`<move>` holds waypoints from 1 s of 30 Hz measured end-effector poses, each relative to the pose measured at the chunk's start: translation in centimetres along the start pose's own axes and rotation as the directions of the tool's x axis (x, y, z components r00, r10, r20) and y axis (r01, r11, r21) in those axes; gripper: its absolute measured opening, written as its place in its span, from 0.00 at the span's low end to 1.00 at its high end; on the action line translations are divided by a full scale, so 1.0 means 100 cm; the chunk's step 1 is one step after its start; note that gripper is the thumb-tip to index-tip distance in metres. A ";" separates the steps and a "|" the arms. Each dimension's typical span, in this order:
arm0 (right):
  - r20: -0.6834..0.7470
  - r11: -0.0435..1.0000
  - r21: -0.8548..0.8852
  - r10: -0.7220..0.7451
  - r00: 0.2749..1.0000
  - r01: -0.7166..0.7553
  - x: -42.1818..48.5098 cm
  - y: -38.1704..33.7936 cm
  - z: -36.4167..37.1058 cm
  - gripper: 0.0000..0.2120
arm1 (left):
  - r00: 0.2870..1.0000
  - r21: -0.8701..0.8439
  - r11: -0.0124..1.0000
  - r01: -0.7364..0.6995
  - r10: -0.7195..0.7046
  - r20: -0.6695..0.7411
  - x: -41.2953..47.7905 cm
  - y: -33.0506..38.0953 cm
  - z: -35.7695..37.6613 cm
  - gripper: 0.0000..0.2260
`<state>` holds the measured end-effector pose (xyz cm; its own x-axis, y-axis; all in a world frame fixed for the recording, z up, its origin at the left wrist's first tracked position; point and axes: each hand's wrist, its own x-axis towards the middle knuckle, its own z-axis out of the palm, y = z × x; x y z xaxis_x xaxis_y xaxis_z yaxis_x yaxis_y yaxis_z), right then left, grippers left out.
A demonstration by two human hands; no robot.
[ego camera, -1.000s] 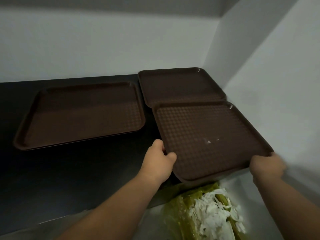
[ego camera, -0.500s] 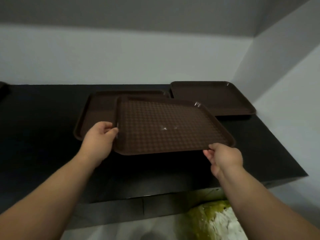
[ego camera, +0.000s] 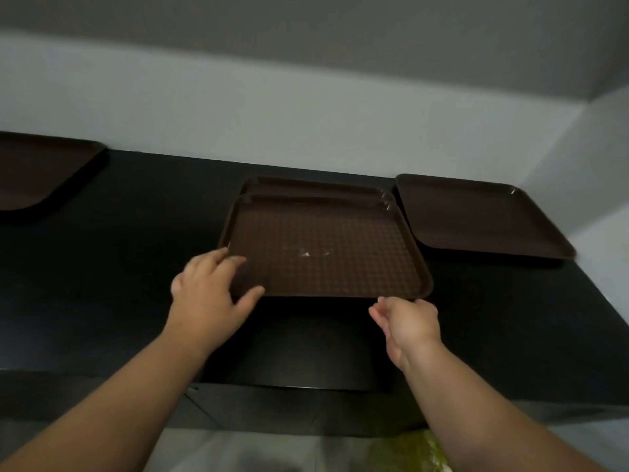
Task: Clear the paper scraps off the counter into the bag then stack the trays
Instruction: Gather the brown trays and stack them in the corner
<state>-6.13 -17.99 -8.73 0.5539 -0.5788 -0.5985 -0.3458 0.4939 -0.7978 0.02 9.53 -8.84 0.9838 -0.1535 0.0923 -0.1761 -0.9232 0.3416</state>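
Fingers of the left hand are spread loosely over the near left corner of the top tray, which is set on a lower tray on the counter. The right hand is held open, fingertips at the near rim.

A counter runs along the back wall and ends at a side wall on the right. Near its middle, a top tray lies on a lower tray, set a little toward the front so that the lower one's back rim shows behind it. Just right of this pair, apart from it, lies a right tray. Well apart at the far left lies a left tray, cut off by the frame. The left hand is at the top tray's front left corner, the right hand at its front edge, seemingly touching. Below the counter's front, on the right, sits a bag.
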 end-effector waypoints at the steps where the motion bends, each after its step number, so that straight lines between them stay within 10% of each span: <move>1: 0.005 0.992 -0.110 -0.054 0.999 0.054 -0.002 0.007 -0.003 0.39 | 0.995 0.080 0.992 -0.097 0.095 0.032 -0.006 0.002 0.007 0.27; 6: 0.173 0.451 -0.776 -0.521 0.836 0.442 0.009 0.005 -0.018 0.33 | 0.995 0.071 0.993 -0.098 0.096 0.032 -0.009 0.002 0.038 0.20; 10: 0.531 0.036 -0.808 -0.388 0.754 0.587 0.038 -0.005 -0.019 0.18 | 0.996 0.045 0.995 -0.086 0.087 -0.018 0.009 0.002 0.048 0.14; 21: 0.583 -0.136 -0.808 -0.324 0.745 0.574 0.098 -0.024 0.012 0.18 | 0.997 0.058 0.998 0.005 -0.009 0.071 0.057 0.010 0.073 0.22; 30: 0.611 -0.172 -0.760 -0.521 0.597 0.627 0.123 -0.001 0.009 0.16 | 0.999 -0.017 1.000 0.014 -0.015 -0.050 0.061 0.000 0.088 0.15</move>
<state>1.45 -24.56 -15.99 0.9730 -0.2065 0.1034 -0.1684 -0.9409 -0.2938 6.30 5.46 -16.54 0.9834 -0.1217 0.1343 -0.1628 -0.9191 0.3589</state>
